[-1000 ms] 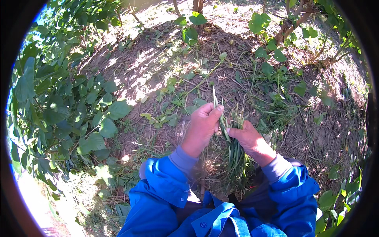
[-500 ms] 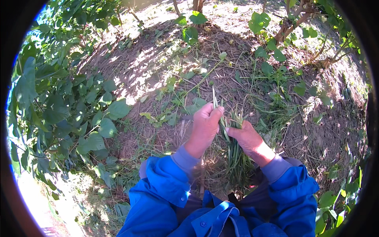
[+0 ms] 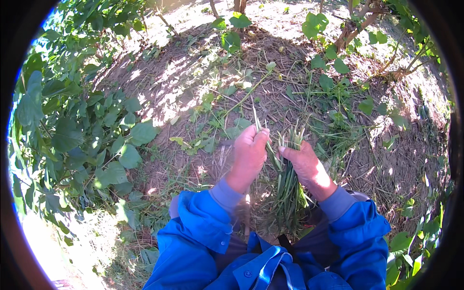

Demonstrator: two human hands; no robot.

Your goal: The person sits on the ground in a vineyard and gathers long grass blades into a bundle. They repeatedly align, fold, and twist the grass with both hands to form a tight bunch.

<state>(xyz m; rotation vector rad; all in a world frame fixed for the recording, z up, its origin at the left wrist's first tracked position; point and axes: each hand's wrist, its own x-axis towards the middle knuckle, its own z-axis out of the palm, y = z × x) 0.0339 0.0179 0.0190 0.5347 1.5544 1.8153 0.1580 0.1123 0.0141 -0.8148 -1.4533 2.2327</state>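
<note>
A bunch of long green grass-like leaves hangs down from my right hand, its cut-looking pale ends sticking up above the thumb. My right hand is closed round it. Just to the left, my left hand pinches a few pale-green blades between thumb and fingers. Their tips point up and away, and their lower parts slant toward the bunch. Both hands are close together in front of my knees, with a small gap between them. The fingers under the bunch are mostly hidden.
Leafy bushes crowd the left side, and a branching trunk stands at the far right. Dry stalks and weeds litter the brown soil. A broad-leaved plant grows at the lower right.
My hands have moved slightly apart. The blades in my left hand now lean more to the left, and the top of the bunch in my right hand is spread wider.
</note>
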